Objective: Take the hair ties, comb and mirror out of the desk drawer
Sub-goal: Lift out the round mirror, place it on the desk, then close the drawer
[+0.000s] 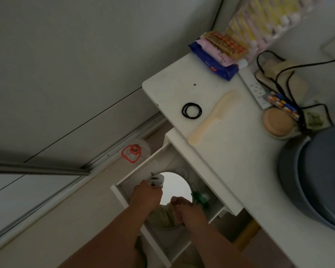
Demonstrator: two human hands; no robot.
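Black hair ties [191, 110] lie on the white desk top [172, 88]. A cream comb [214, 118] rests beside them, to their right. The drawer [135, 173] below the desk stands pulled out. Inside it lies a round mirror [175, 183]. Both hands reach into the drawer. My left hand [146, 197] grips the mirror's left edge, next to a small white object [156, 180]. My right hand [190, 210] closes on the mirror's near right edge.
A blue packet [215, 64], a power strip [256, 89] with black cables, a round tan compact [278, 124] and a grey-blue basin [315, 178] sit on the desk. A green item [200, 198] lies in the drawer. A clear container with red marking [133, 151] stands on the floor.
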